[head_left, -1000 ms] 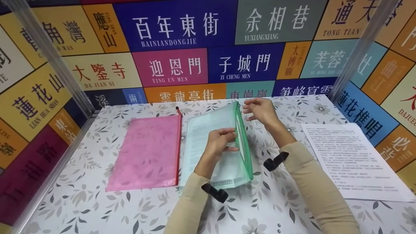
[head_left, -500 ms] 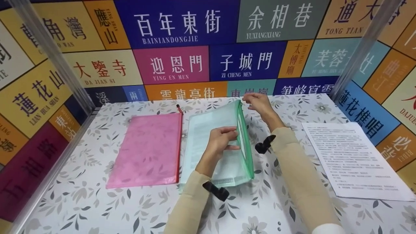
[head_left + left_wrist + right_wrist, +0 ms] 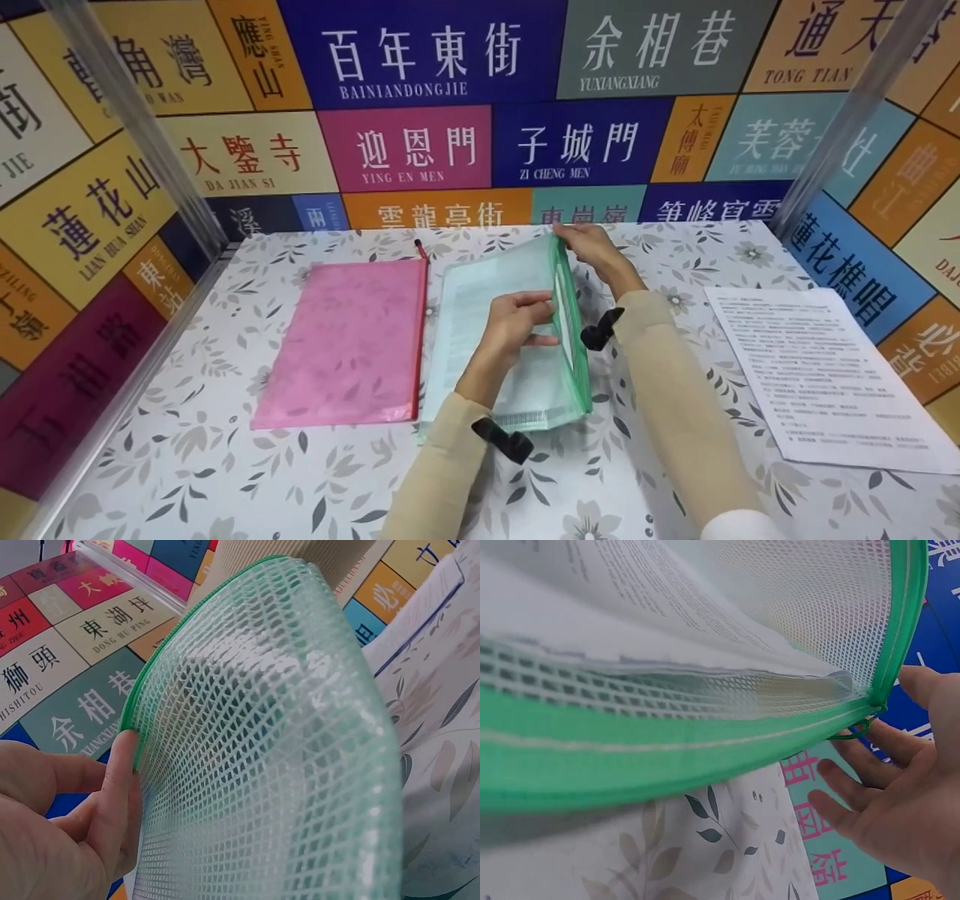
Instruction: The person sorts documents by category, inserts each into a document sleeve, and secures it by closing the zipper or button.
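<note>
A pale green mesh zipper pouch (image 3: pixel 480 300) with printed sheets (image 3: pixel 667 607) inside lies on the table, its mouth gaping to the right. My left hand (image 3: pixel 514 322) pinches the upper layer at the green zipper edge (image 3: pixel 129 709), midway along the opening. At the pouch's far corner is my right hand (image 3: pixel 592 247), its thumb and fingers on either side of the corner beside the zipper's end. A thin green cord loop (image 3: pixel 859 727) hangs there by the fingertips (image 3: pixel 881 739). The pouch's near right corner hangs slightly raised.
A pink zipper pouch (image 3: pixel 345 337) with a red zipper lies flat to the left. On the right is a stack of printed paper (image 3: pixel 817 375). Walls with coloured name panels (image 3: pixel 420 49) enclose the flower-patterned table (image 3: pixel 337 487) at the back and sides.
My right hand has moved left and in to the pouch's far corner, from just beside it. The left hand keeps its pinch on the zipper edge.
</note>
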The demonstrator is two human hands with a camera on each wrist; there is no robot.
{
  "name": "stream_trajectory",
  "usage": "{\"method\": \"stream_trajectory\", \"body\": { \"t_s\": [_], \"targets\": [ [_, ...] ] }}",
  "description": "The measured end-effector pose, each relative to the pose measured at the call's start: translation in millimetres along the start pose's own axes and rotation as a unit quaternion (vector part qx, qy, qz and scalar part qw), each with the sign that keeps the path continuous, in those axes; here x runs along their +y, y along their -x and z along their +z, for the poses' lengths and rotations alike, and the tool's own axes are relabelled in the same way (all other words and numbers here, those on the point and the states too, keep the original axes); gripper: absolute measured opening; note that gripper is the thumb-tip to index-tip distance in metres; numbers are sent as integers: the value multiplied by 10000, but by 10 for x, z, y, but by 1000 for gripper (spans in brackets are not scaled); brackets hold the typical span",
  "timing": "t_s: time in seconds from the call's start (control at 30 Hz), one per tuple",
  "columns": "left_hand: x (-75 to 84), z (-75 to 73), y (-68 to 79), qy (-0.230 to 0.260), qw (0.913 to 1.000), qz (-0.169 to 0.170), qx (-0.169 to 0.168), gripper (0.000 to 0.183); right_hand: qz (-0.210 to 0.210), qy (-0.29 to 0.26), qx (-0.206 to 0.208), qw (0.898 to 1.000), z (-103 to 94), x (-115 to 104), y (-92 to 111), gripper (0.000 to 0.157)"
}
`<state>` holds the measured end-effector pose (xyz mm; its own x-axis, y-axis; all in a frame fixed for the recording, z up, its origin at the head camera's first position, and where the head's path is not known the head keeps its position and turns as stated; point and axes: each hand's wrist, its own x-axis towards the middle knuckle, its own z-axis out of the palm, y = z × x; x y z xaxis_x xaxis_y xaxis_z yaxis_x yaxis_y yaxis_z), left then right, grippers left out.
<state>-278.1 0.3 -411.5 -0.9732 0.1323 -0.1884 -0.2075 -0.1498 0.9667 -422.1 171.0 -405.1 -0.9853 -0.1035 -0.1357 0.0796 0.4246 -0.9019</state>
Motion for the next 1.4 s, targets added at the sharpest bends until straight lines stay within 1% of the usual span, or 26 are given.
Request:
{"method": "stream_trajectory", "body": {
  "t_s": [0.2,0.33,0.43,0.53,0.63,0.83,0.93,1.1,1.27,1.4],
  "targets": [
    [-6,2,-13,-67,9999,-86,-35,23,287,-292,234,9989,20,55,-28,52],
    [-14,1,-14,-196,9997,-127,-85,23,390,-598,208,9972,1,63,-44,53],
    [-26,7,-18,-309,9994,-96,-124,23,492,-707,186,9961,-28,38,-52,53],
    [-54,25,-27,-439,9989,-79,-144,23,577,-624,175,9962,-61,12,-45,52],
    [-92,56,-26,-600,9981,-68,-118,23,549,-481,118,9973,-95,-6,-20,49],
    [-192,146,-24,-895,9960,-70,-12,23,600,-169,236,9978,-172,-9,14,46],
    [-248,193,-34,-1007,9948,-106,74,22,661,-121,276,9974,-195,-14,35,43],
    [-336,272,-25,-1064,9940,-156,182,24,671,-149,256,9973,-210,-44,88,41],
    [-422,338,-35,-1142,9931,-64,238,19,644,-51,237,9976,-207,-95,144,44],
    [-488,366,-71,-932,9954,1,237,16,628,-140,252,9976,-212,-134,172,42]
  ]
}}
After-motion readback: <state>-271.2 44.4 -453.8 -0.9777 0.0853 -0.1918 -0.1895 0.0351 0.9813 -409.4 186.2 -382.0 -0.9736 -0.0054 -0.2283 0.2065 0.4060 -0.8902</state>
